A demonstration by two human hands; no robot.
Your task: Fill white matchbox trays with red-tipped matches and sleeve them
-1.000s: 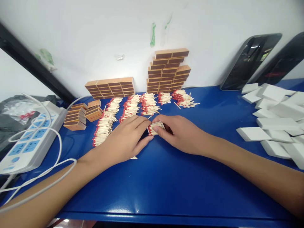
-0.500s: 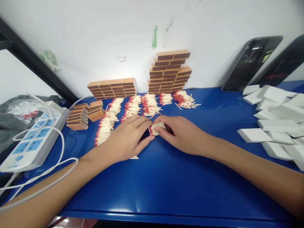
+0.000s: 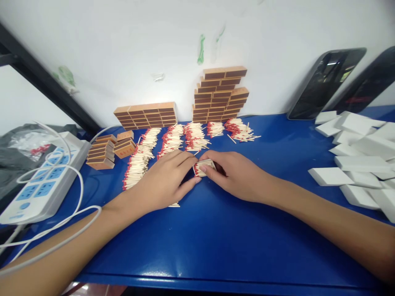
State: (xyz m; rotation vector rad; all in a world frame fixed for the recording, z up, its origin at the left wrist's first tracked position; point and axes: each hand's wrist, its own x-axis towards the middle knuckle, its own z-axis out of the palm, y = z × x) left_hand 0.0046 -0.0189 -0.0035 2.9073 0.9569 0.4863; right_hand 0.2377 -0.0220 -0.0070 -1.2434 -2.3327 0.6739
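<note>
Cardboard tray of matches sits pinched between left hand and right hand — fingertips clamped on its ends. Likely light, flimsy, easily spilled — best held by the short sides.

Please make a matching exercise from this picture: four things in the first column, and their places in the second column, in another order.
Things:
1. tray of matches
2. power strip
3. white boxes
4. tall stack of matchboxes

Places:
A. against the wall, behind the loose matches
B. at the far left of the table
C. between the left hand and right hand
D. at the right edge

Pairs: 1-C, 2-B, 3-D, 4-A
</note>
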